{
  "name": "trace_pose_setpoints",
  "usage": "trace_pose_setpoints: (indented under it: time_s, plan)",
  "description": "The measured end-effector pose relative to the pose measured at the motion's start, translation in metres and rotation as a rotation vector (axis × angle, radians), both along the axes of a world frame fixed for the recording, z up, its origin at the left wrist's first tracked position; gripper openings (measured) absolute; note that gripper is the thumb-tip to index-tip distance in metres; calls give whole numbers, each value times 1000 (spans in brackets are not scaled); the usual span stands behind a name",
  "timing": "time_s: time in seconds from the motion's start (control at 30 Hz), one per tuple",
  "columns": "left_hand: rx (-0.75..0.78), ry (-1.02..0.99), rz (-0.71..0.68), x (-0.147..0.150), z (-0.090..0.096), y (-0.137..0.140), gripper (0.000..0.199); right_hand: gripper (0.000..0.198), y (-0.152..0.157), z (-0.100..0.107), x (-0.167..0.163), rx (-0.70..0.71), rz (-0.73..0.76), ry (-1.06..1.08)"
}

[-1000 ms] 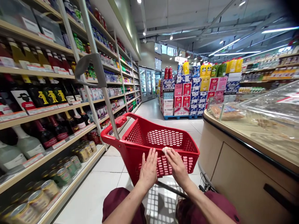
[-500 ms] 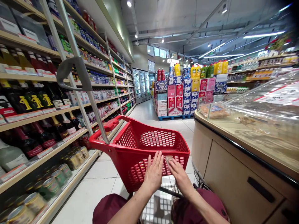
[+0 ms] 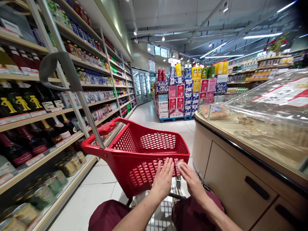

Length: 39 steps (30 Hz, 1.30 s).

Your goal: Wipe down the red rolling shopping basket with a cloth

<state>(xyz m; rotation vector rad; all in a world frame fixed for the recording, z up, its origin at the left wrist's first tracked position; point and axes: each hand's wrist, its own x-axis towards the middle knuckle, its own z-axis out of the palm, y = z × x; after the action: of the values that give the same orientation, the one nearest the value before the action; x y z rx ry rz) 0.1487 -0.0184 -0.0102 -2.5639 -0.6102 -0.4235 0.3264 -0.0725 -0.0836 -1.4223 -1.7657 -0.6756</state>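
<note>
A red plastic shopping cart basket (image 3: 146, 150) with mesh-like holes stands sideways in front of me. Its tall metal pole (image 3: 90, 118) carries a grey looped handle (image 3: 57, 72) at upper left. My left hand (image 3: 163, 179) is open, fingers stretched and held together, in front of the basket's near side; contact with it is unclear. Just to the right, my right hand (image 3: 191, 179) is open too, fingers extended toward the basket's near right corner. A pale blurred patch at its fingertips is too small to name.
Drink shelves (image 3: 79, 107) with bottles and cans line the left. A wooden display counter (image 3: 223, 160) with a clear cover is close on the right. Ahead, stacked drink cartons (image 3: 176, 99) stand on a blue pallet, with glass-door fridges (image 3: 141, 85) behind to the left.
The view has shifted slightly, so the cart, shelves and counter sit further left. Both hands have moved a little right along the basket's side and stay open.
</note>
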Motion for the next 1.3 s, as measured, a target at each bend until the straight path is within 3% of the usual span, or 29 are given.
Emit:
trace_pose_setpoints:
  time_s: [0.1, 0.17, 0.27, 0.33, 0.53, 0.73, 0.9, 1.1, 1.3]
  plan:
    - [-28, -3, 14, 1, 0, 0, 60, 53, 0, 4, 13, 53, -110, 117]
    - [-38, -3, 13, 1, 0, 1, 61, 56, 2, -4, 19, 60, -153, 126]
    - [-39, -3, 9, 0, 1, 3, 65, 61, -1, -25, 18, 16, -144, 67]
    - [-41, -15, 29, -2, 3, 5, 65, 62, -5, -27, 14, -23, -107, 35]
    - [-45, -88, 106, -13, 6, 16, 63, 54, 3, 12, -6, 57, -71, 112]
    - [-11, -106, 136, -38, 3, 22, 66, 53, 0, -5, -31, -38, 32, -6]
    - [14, -127, 170, -47, 6, 24, 65, 53, 14, 18, -40, 59, 18, 50]
    - [20, -110, 174, -61, 6, 24, 62, 52, 22, 10, -63, 27, 89, -65]
    - [16, -124, 209, -78, 6, 22, 61, 47, 36, 31, -85, 59, 102, -35]
